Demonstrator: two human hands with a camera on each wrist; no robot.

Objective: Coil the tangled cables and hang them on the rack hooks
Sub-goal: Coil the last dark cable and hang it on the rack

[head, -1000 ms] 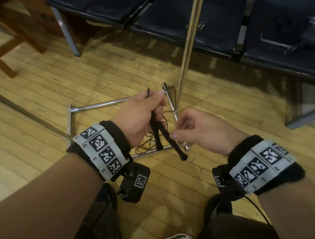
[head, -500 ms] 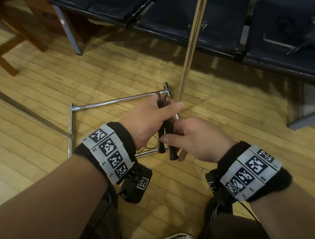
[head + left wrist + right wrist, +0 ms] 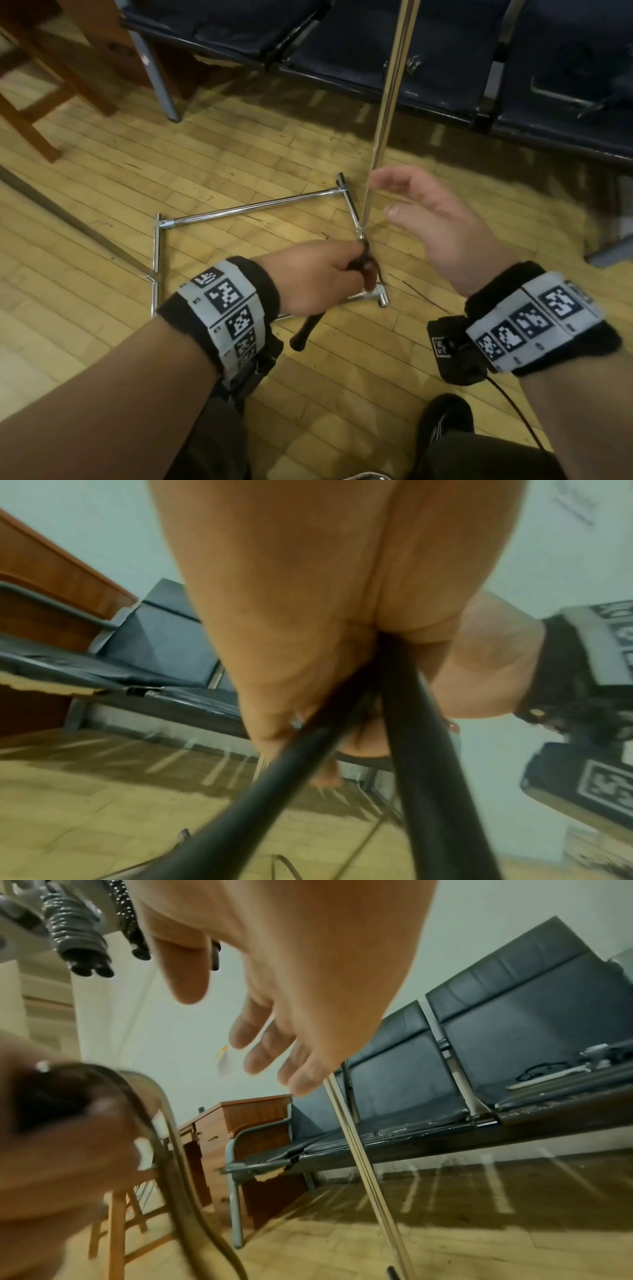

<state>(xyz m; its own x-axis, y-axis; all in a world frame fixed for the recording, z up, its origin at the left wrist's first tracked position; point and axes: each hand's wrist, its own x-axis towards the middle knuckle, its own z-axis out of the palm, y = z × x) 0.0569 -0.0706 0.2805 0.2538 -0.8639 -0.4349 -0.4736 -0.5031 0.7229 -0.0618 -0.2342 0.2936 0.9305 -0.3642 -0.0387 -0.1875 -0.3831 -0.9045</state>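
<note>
The left hand (image 3: 318, 277) grips two black rod-like handles (image 3: 424, 750) joined to a thin brownish cable (image 3: 192, 1185), fingers curled round them just above the chrome tube rack base (image 3: 246, 208) lying on the pale wooden plank floor (image 3: 102, 192). One handle end (image 3: 303, 334) sticks out below the fist. The right hand (image 3: 435, 219) hovers empty beside the rack's upright chrome pole (image 3: 390, 89), fingers loosely spread and relaxed. Other dark coiled cables (image 3: 78, 942) hang higher on the rack. Behind stands a row of dark padded seats (image 3: 359, 44); one seat carries black-framed glasses (image 3: 541, 1069).
</note>
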